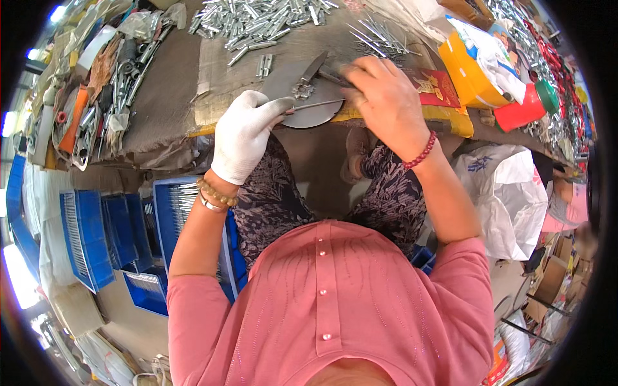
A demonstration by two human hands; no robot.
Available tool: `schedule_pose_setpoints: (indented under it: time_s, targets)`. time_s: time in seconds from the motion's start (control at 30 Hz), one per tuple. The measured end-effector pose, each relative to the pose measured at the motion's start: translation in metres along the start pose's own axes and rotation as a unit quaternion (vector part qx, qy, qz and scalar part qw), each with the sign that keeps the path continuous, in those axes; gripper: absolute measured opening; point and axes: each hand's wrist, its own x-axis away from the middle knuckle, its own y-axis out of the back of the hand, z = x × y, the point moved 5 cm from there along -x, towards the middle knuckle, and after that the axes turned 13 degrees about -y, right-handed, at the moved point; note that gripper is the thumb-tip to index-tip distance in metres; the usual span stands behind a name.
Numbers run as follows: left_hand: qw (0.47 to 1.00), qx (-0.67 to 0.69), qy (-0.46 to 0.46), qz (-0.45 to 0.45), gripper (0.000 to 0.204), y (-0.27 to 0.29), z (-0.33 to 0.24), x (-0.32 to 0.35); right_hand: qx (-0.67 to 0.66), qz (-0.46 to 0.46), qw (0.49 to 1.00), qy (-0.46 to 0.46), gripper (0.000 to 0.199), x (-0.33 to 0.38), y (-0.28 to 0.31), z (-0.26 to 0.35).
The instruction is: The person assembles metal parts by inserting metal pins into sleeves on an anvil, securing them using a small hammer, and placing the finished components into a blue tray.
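Note:
My left hand (243, 136), in a white glove, pinches one end of a thin metal rod (322, 103) above the table's near edge. My bare right hand (385, 96) is at the rod's far end, its fingers curled and blurred; whether they hold it I cannot tell. Under the rod lies a round grey metal plate (312, 117). A dark blade-like piece (314, 66) and small metal bits (302, 89) rest around it. Close to my right fingers is a dark bar (333, 78), partly hidden by them. Two short metal tubes (264, 65) lie beyond my left hand.
Across the table are a heap of metal tubes (264, 19) and thin rods (380, 37). A yellow box (473, 71) and red bottle (520, 109) stand right, tools (77, 119) left. Blue crates (87, 238) flank my left; a white bag (505, 199) hangs right.

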Motion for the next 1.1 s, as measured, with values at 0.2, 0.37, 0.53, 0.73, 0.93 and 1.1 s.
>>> schedule_pose_setpoints:
  time_s: [0.2,0.37,0.53,0.73,0.93,1.1]
  targets:
    - [0.997,0.059,0.035,-0.024,0.022,0.001,0.003,0.002,0.016,-0.005,0.999,-0.032,0.025,0.006,-0.007,-0.012]
    - [0.990,0.113,0.079,-0.004,0.010,0.005,0.014,0.001,-0.097,0.011,0.993,-0.063,0.031,0.011,0.016,0.008]
    - [0.989,0.124,0.073,-0.017,0.012,0.003,0.016,0.001,-0.116,-0.053,0.991,-0.030,0.032,0.015,0.036,0.037]
    - [0.992,0.105,0.073,-0.013,0.014,0.000,0.019,0.001,-0.099,0.013,0.995,-0.021,0.031,0.024,0.009,0.038]
    - [0.990,0.123,0.070,-0.019,0.012,0.002,0.018,0.002,-0.163,-0.004,0.985,-0.056,0.031,0.008,0.007,0.019]
    - [0.989,0.124,0.082,-0.017,0.010,0.000,0.018,0.004,0.005,-0.037,0.997,0.071,0.028,-0.002,0.001,0.018]
